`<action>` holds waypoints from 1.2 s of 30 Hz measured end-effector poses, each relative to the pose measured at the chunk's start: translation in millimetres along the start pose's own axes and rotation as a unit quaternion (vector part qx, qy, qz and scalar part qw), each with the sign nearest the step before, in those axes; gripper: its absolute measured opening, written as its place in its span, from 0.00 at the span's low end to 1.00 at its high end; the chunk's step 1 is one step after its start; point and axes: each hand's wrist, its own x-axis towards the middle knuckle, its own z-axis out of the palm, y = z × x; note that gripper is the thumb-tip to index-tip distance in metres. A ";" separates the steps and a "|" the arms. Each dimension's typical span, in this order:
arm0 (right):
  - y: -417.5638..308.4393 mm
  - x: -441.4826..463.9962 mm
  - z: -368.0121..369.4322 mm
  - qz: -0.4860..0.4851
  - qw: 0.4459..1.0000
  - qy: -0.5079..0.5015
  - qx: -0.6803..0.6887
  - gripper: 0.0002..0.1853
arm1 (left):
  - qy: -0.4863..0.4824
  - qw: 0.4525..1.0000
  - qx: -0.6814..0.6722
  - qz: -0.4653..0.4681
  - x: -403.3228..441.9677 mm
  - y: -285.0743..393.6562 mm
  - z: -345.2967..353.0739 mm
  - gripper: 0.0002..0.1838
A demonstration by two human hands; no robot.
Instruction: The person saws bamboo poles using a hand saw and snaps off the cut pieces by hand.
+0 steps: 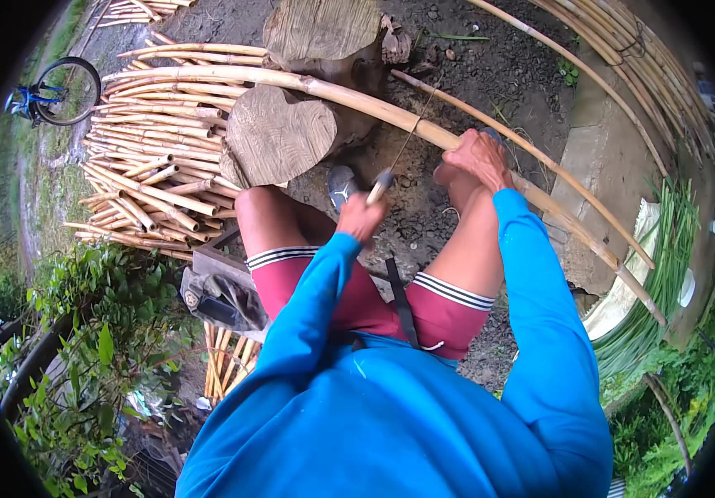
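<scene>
My left hand (362,217) is closed around the pale handle of a thin-bladed hand tool (381,187). Its narrow blade, seen nearly edge-on, crosses a long bamboo pole (357,101); whether it has teeth I cannot tell. My right hand (482,158) grips that pole from above, near my right shin. Toward the left the pole passes over the gap between two tree-stump blocks, a heart-shaped one (279,137) and a rounder one (323,29). Its other end slopes down to the right. A thinner pole (540,158) lies alongside, beyond my right hand.
Cut bamboo lengths (146,187) are piled at the left, near a bicycle wheel (67,90). Long bamboo poles (636,62) lie bundled at the upper right. Green stalks (665,257) rest on pale sacking at the right. A dark cap (220,300) sits beside my left thigh.
</scene>
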 end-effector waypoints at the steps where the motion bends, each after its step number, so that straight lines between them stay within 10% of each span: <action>1: 2.0 -1.9 -0.8 -0.003 1.000 -0.013 0.004 0.23 | 0.030 0.997 -0.073 -0.008 -34.5 -17.4 9.1 0.17; 11: -3.6 7.4 20.3 -0.065 0.997 0.016 -0.033 0.19 | 0.091 0.980 -0.127 -0.121 29.2 50.4 -38.8 0.21; 22: -29.7 -21.2 2.9 -0.108 0.992 0.047 -0.046 0.22 | 0.028 0.974 -0.146 -0.171 -64.8 -20.6 -9.9 0.19; 36: -6.0 -12.0 11.4 -0.121 0.985 0.106 -0.058 0.25 | 0.118 0.963 -0.240 -0.044 -58.9 -32.7 -52.1 0.23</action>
